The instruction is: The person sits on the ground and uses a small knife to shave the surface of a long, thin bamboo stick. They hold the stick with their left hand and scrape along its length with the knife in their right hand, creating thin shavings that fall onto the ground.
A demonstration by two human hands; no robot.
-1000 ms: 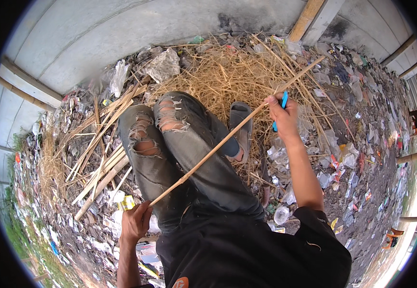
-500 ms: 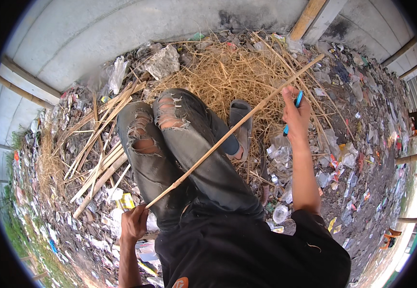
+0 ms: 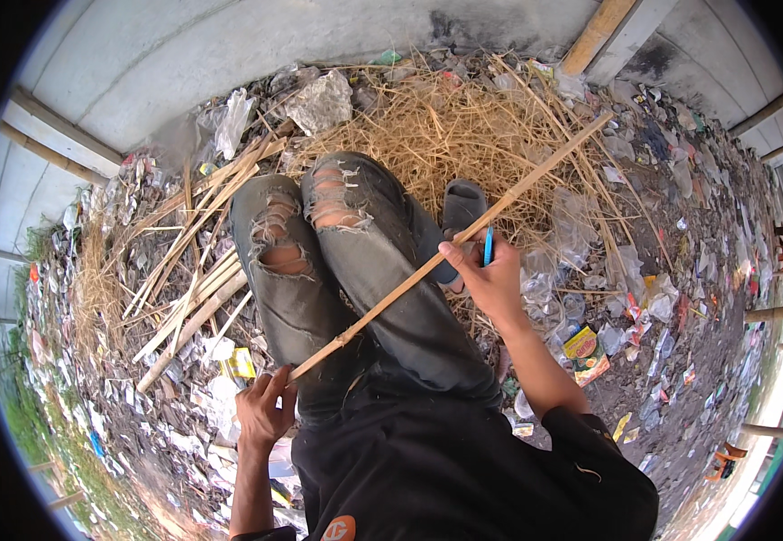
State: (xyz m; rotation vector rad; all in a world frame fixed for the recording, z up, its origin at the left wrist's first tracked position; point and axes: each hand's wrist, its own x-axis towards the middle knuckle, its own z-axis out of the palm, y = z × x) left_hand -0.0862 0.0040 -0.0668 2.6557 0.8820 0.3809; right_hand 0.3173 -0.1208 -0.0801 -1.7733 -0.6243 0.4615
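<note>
A long bamboo strip (image 3: 378, 311) slants across my knees, its far end up to the right over the straw. My left hand (image 3: 266, 408) is closed round its near end, beside my left thigh. My right hand (image 3: 492, 275) grips a slim blue tool (image 3: 489, 245) that looks like a cutter knife; its blade is hidden. The thumb and fingers of that hand also pinch the strip around its middle, just past my right knee. Below the strip, a grey sandal (image 3: 463, 206) is on my foot.
Split bamboo strips (image 3: 195, 302) lie piled to the left of my knees. Dry straw shavings (image 3: 445, 126) cover the ground ahead. A pale rock (image 3: 319, 104) stands near the concrete wall (image 3: 256, 45). Plastic litter (image 3: 662, 298) spreads over the soil on the right.
My right hand has come down and to the left along the bamboo strip, from near its far end to about its middle. The left hand stays on the near end.
</note>
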